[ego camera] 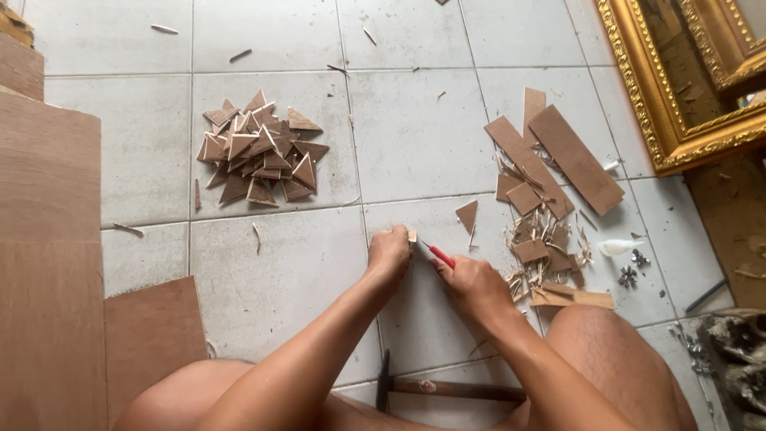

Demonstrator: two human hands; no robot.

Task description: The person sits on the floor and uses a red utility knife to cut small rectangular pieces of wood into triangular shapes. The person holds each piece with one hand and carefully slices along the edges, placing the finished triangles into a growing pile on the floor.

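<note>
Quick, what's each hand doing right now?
Left hand: closed, pinching a small wood piece against the tiled floor.
Right hand: closed around a red-handled cutter, its blade at the piece.

One camera on my head looks steeply down over my arms and knees at the tiled floor (271,263), close in, facing forward toward a gilt frame (662,120).
</note>
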